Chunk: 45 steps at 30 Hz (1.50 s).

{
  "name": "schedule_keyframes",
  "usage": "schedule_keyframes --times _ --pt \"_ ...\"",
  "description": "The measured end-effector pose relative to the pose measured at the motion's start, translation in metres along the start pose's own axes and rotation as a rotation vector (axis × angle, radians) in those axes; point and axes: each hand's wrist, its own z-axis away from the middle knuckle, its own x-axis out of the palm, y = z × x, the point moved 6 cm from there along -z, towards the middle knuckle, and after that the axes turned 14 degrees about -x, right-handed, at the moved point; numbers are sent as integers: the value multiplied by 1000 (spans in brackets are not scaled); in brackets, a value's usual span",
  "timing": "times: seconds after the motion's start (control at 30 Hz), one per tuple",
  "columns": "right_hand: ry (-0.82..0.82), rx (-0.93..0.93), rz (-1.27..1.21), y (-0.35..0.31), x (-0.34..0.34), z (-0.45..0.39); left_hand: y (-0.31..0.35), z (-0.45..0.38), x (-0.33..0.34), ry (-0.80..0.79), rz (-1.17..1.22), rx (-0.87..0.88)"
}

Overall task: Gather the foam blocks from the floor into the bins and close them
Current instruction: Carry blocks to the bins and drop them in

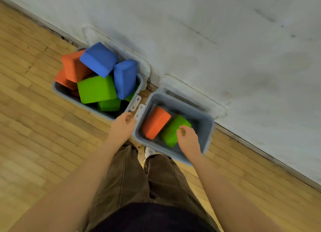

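Wooden floor [43,127] meets a grey wall, where 2 open bins stand. Beside the heaped left bin [59,90], the right bin [206,139] holds 2 blocks. The green block [169,135] is pinched by the right hand [188,139]; the left hand [122,125], fingers curled, appears to grip the right bin's rim. The block is best laid flat so the lid shuts.

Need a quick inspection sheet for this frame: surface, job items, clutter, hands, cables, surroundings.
Surface: wood floor.
Job's things: left bin heaped with orange, blue and green blocks above its rim; right bin holds an orange block and a green block; both lids open against the wall.
Clutter: nothing seen.
Hands: left hand at the left bin's latch corner; right hand on the green block.
Cables: nothing seen.
Surroundings: scuffed white wall.
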Motion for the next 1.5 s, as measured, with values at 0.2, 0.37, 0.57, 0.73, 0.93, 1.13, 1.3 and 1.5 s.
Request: schedule_keyframes --times 0.2,0.37,0.57,0.73,0.93,1.13,1.3,1.5 --pt "-303 -130 162 -4 28 11 -119 59 -12 124 246 -363" --pt "-583 -255 356 -30 72 25 -227 119 9 186 557 -651" --pt "-873 -552 636 -89 152 59 -302 204 70 283 964 -810" --pt "-1023 -711 825 -116 214 120 -347 262 119 373 1277 -952" --pt "-1157 -987 995 -117 295 254 -417 360 200 476 1557 -1112" --pt "-1312 -1203 1058 -77 375 415 -489 455 281 624 1817 -1276" --pt "-1423 -1339 1180 -33 430 530 -547 520 319 749 1992 -1330" --pt "-1379 -1284 1179 -25 493 602 -633 565 320 816 2188 -1299"
